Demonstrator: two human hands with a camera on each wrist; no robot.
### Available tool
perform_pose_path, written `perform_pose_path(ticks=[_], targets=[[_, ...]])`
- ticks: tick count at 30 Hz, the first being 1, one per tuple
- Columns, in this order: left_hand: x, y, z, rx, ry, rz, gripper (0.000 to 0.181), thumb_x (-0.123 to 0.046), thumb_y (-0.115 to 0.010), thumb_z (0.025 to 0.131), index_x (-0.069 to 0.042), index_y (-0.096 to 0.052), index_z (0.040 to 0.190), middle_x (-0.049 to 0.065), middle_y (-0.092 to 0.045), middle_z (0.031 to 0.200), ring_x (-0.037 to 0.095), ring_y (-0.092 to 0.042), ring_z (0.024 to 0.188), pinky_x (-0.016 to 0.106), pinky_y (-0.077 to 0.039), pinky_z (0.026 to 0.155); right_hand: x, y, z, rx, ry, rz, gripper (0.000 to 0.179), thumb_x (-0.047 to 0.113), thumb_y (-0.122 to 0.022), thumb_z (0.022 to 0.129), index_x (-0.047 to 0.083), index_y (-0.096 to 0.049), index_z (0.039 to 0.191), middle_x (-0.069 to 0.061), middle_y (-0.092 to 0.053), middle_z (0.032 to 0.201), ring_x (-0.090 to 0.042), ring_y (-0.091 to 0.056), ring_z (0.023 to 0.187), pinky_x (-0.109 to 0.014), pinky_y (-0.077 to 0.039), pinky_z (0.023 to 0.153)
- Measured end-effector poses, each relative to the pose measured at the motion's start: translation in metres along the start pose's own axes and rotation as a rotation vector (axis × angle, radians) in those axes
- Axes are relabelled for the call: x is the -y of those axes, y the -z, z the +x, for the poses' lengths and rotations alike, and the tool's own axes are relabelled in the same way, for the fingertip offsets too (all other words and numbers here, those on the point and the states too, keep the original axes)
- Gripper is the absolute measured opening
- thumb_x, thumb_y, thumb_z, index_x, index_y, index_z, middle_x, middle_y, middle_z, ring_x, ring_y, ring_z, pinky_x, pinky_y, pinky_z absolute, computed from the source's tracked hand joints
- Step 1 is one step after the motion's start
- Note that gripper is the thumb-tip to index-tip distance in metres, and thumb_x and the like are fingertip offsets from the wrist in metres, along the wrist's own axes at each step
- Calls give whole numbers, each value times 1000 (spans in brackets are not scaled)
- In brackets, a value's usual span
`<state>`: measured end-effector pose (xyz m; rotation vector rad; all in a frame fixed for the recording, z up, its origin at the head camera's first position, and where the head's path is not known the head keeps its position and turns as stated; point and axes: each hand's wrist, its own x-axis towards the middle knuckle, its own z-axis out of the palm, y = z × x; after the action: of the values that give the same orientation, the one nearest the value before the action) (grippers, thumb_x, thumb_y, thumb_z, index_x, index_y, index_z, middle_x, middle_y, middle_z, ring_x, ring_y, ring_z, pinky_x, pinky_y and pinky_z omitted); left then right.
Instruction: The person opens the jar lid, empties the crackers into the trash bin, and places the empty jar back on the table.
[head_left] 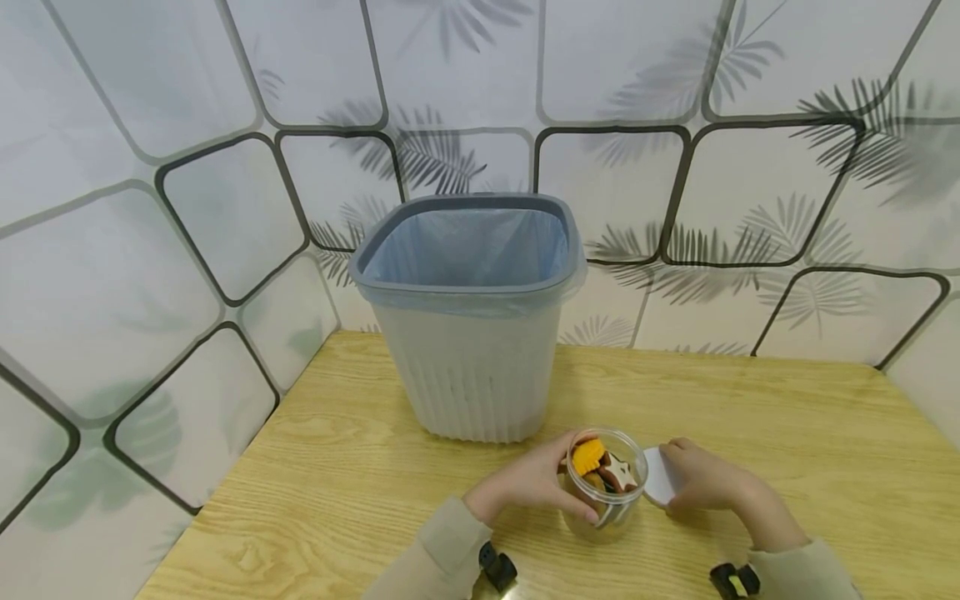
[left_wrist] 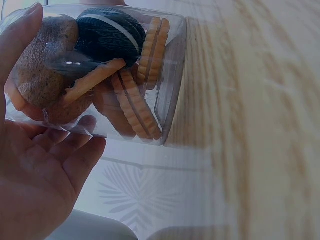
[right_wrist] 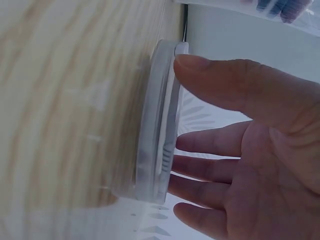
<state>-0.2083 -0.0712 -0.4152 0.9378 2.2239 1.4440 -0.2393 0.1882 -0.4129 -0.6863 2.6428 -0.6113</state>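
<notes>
A clear round plastic jar (head_left: 596, 525) stands uncapped near the front of the table, full of cookies. My left hand (head_left: 532, 485) grips its side, thumb in front and fingers behind. On top lie an orange-yellow cookie (head_left: 588, 457) and a brown-and-white star-shaped cookie (head_left: 619, 475). Through the wall, the left wrist view shows a dark sandwich cookie (left_wrist: 111, 36) and ridged pale sandwich cookies (left_wrist: 136, 105). Just right of the jar, my right hand (head_left: 707, 477) holds a round white lid (head_left: 660, 477) by its edge, thumb and fingertips on the rim, low over the tabletop.
A white ribbed bin (head_left: 480, 367) with a grey rim and a bluish liner stands behind the jar, left of it. Patterned sheeting (head_left: 622, 183) closes off the back and left side of the wooden table (head_left: 315, 467).
</notes>
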Motion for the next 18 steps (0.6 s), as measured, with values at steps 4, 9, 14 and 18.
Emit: perform_pose_path(ticks=[4,9,14,18], targets=[[1,-1,1,0,-13,-1,86,-13,-76,69,-22,-25,138,3,-36,133,4,-36,115,24,-31,94,1,0,0,2,-5,-3,82,13,-80,56,-18,-39,120,-32,-41,116,-40,-45,100,-48,-42,77],[1,-1,0,3,-17,-14,87,-13,-76,70,-23,-24,138,-1,-36,132,4,-36,116,24,-30,95,2,1,0,4,-7,-7,81,15,-79,59,-18,-39,120,-33,-40,117,-40,-45,101,-48,-42,77],[1,0,0,-3,-14,-20,86,-12,-76,69,-23,-25,138,-5,-36,131,4,-36,116,24,-30,95,2,1,0,-29,37,-41,80,20,-78,62,-20,-39,119,-36,-39,117,-47,-41,105,-54,-37,83],[2,0,0,1,-2,-28,86,-13,-76,70,-23,-25,138,-4,-36,132,4,-35,116,24,-30,95,1,4,-1,-115,121,-79,75,25,-75,68,-21,-40,116,-39,-40,114,-51,-38,105,-56,-34,85]])
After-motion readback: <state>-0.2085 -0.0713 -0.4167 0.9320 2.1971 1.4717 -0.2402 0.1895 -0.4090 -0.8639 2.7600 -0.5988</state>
